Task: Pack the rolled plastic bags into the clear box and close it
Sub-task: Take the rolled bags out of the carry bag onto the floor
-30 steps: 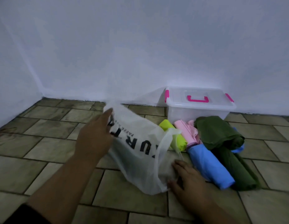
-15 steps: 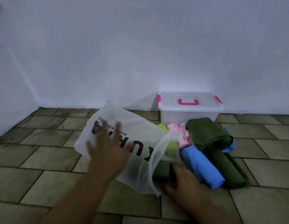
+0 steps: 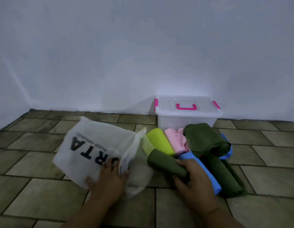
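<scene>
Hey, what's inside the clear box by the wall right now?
The clear box has its lid on. Through its cloudy wall nothing coloured shows inside. The pink roll and a dark green bag cover its lower front, so the bottom cannot be seen.

Sitting on the floor (image 3: 44,191) against the wall (image 3: 143,55): clear box (image 3: 185,120), lid on, pink handle lying flat, pink latches at both ends. Lying bunched just in front of it: lime roll (image 3: 159,141), pink roll (image 3: 175,142) coming partly loose, blue roll (image 3: 204,171) angling near-right. Slumping over blue's far end: loose green bundle (image 3: 205,139). Lying along blue's right side: long green roll (image 3: 225,176). Resting across the near ends of lime and pink: short green roll (image 3: 166,163), being gripped by right hand (image 3: 193,183). Lying flat to the left: white bag (image 3: 93,145), black lettering, unrolled, being pressed by left hand (image 3: 108,180).
</scene>
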A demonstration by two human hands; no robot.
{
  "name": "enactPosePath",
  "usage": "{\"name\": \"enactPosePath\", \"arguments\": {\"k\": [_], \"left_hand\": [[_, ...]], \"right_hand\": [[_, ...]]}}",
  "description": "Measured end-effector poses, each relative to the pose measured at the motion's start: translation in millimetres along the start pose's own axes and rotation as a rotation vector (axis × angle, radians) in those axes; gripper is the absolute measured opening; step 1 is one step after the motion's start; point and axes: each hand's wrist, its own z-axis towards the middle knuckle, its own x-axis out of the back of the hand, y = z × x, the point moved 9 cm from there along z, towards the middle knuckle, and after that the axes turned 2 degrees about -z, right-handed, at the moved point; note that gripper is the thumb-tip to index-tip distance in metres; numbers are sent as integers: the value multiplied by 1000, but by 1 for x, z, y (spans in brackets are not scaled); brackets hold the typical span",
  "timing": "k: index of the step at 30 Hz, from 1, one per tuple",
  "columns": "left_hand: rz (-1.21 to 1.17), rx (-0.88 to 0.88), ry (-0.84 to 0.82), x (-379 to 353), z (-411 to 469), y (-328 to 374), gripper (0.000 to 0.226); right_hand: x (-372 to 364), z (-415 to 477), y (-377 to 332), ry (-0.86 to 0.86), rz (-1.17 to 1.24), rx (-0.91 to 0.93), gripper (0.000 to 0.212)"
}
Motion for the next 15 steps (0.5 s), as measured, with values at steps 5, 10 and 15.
{"name": "enactPosePath", "arguments": {"k": [5, 10, 15], "left_hand": [[-415, 393, 91, 29, 63, -16, 78], [-981, 456, 97, 27, 134, 25, 96], [-1519, 357, -119, 19, 117, 111, 75]], "right_hand": [[0, -10, 7, -84, -446, 20, 31], [-43, -8, -2, -370, -565, -33, 43], [-60, 16, -9, -388, -522, -89, 51]]}}
